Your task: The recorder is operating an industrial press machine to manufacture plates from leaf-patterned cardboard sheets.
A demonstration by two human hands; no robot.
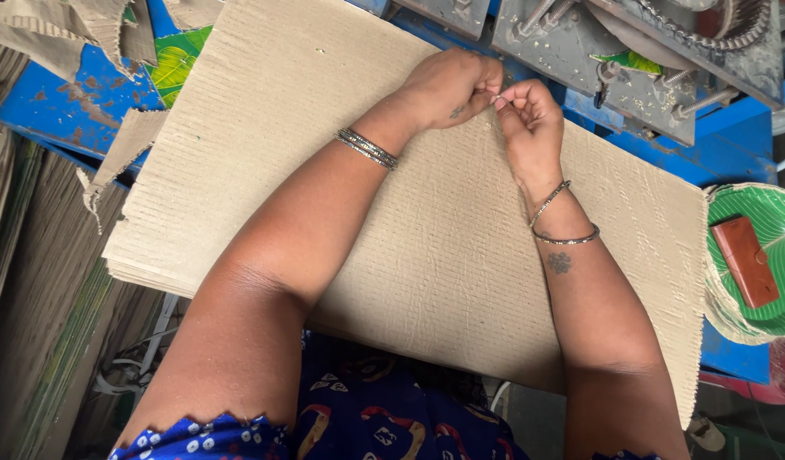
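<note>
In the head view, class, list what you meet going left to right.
Torn cardboard strip → left hand → right hand → green plates with a brown case on top.

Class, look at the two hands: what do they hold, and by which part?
Both hands, left hand and right hand, pinch the far edge of the top cardboard sheet with their fingers.

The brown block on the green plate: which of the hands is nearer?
Right. The right hand is at the cardboard sheet's far edge, closer to the brown block; the left hand lies beyond it.
</note>
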